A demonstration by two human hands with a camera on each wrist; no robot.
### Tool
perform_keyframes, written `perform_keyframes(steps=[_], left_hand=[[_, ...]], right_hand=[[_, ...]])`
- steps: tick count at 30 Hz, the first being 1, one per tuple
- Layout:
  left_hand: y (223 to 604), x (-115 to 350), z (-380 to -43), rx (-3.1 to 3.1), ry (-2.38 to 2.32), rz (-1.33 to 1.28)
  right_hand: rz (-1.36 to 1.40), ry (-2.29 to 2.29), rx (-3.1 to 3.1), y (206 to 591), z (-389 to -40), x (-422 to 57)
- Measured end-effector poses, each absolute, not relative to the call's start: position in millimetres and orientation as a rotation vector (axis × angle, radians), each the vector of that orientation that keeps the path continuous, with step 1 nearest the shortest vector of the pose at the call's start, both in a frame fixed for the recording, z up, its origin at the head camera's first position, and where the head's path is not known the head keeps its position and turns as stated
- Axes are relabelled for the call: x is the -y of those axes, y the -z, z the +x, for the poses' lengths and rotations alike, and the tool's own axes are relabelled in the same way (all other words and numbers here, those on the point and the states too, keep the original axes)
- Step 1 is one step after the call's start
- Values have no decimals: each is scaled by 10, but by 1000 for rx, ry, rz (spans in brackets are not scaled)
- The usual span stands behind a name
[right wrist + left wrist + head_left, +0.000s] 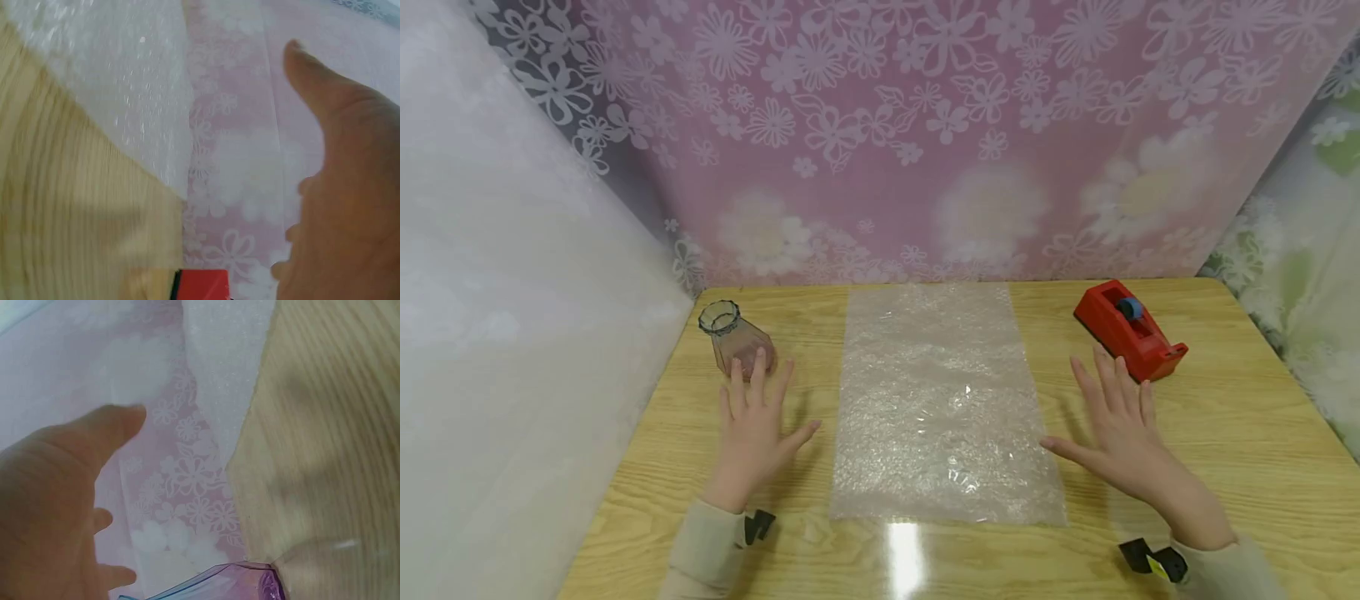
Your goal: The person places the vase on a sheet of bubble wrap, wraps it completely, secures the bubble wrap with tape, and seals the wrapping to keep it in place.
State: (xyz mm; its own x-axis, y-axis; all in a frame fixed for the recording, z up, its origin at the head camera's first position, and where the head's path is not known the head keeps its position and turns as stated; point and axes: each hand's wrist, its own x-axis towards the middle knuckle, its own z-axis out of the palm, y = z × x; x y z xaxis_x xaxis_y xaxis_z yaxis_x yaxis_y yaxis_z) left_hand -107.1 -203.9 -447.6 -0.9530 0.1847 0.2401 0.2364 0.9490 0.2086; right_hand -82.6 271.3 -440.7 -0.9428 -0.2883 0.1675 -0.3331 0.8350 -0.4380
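Note:
My left hand is spread with straight fingers above the table, its fingertips overlapping a glass vase in the head view. The vase has a scalloped rim, a bluish tint on top and pink toward its base. In the left wrist view the vase shows at the bottom edge, apart from the thumb. Over on the right, my right hand is also spread and holds nothing. Just beyond its fingertips stands a red tape dispenser with a blue roll. Between the hands lies a flat sheet of bubble wrap.
The wood-grain table runs back to a pink floral curtain. A white sheet hangs along the left side, and a green and white floral cloth is on the right.

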Motion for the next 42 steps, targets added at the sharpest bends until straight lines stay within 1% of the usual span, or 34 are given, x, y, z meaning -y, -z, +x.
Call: perform_keyframes(steps=[5, 12, 19, 28, 34, 42], left_hand=[[4399, 2130, -1142, 2782, 466, -275], [4312, 2275, -1282, 2625, 548, -202], [4252, 2409, -1455, 2585, 684, -29], [4191, 2508, -1677, 2488, 1229, 223], [4208, 2517, -1832, 2421, 1368, 268], [4276, 2576, -1988, 2375, 1468, 383]], right_hand=[[569, -993, 2711, 4424, -863, -2602], [450, -1414, 2648, 4430, -827, -2379], [450, -1625, 2623, 4422, -792, -2166], [520, -1882, 2495, 4542, -778, -1891], [570, -2034, 2322, 4632, -781, -1730], [479, -2221, 2165, 4735, -831, -1545]])
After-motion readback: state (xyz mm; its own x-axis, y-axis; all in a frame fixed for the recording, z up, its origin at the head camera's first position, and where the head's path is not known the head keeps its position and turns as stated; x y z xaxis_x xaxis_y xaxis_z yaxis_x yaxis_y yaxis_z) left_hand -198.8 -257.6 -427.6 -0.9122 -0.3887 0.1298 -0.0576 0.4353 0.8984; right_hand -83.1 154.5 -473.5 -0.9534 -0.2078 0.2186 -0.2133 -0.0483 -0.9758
